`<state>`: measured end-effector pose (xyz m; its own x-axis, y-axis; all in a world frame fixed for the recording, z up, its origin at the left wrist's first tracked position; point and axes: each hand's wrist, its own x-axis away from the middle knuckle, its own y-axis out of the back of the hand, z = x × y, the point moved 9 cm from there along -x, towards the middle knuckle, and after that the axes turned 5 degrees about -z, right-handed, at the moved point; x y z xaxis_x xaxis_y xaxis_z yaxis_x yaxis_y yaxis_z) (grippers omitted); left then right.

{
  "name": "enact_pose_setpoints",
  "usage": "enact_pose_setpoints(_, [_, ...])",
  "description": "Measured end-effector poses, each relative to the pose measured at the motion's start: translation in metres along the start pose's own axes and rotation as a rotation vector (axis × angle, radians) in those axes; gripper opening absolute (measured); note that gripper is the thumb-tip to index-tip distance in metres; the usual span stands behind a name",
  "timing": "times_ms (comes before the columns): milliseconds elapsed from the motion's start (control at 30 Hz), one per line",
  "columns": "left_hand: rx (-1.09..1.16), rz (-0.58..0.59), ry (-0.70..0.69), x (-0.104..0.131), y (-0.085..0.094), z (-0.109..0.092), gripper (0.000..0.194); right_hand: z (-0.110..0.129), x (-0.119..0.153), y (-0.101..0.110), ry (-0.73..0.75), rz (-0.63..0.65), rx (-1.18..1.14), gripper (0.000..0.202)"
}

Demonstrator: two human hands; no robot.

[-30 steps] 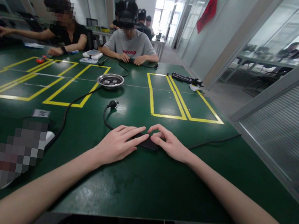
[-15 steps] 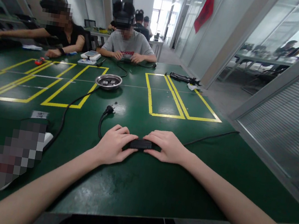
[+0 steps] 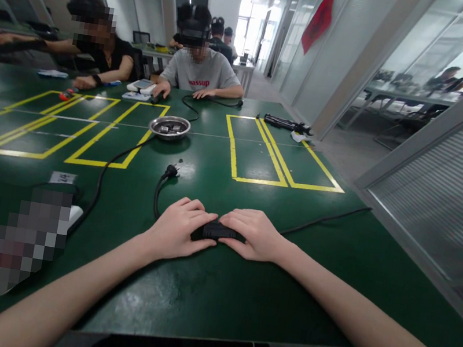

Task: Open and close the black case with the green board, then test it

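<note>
Between my two hands is a black power adapter point(image 3: 219, 231), low over the green table point(image 3: 175, 305). My left hand point(image 3: 181, 227) closes on its left end, thumb at the near side and fingers at the far side. On the right end my right hand point(image 3: 250, 234) has a similar pinch. The fingers cover both ends of the adapter. A thick black cord with a mains plug point(image 3: 171, 172) lies beyond my left hand and runs back toward it. From behind my right hand a thinner black cable point(image 3: 325, 219) stretches away to the right.
A metal bowl point(image 3: 169, 127) with small metal parts stands further off. Yellow tape point(image 3: 260, 182) marks rectangles on the table. A blurred-out item and white power strip point(image 3: 76, 213) lie left. A black tool-like item point(image 3: 285, 123) lies far right. Two people sit opposite.
My hands have come closer together on the adapter, covering more of it. Across the table, one person's hands have moved apart, and the other person's outstretched arm has lifted.
</note>
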<state>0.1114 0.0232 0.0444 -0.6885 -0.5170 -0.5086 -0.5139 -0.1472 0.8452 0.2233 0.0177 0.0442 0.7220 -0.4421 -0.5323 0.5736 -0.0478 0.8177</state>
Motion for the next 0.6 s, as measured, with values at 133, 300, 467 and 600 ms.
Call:
enact_pose_setpoints(133, [-0.032,0.02,-0.03,0.001,-0.001,-0.003,0.034,-0.01,0.001,0.002,-0.147,0.01,-0.186,0.026])
enact_pose_setpoints(300, [-0.062,0.032,-0.086,0.001,-0.002,-0.014,0.034,-0.029,0.011,-0.011,-0.506,0.168,-0.643,0.03])
enact_pose_setpoints(467, [-0.063,0.01,-0.14,0.001,-0.001,-0.018,0.033,-0.028,0.015,-0.023,-0.635,0.18,-0.952,0.039])
enact_pose_setpoints(600, [-0.108,-0.174,-0.09,-0.003,0.019,-0.007,0.042,-0.049,0.017,-0.022,-0.772,-0.04,-1.097,0.045])
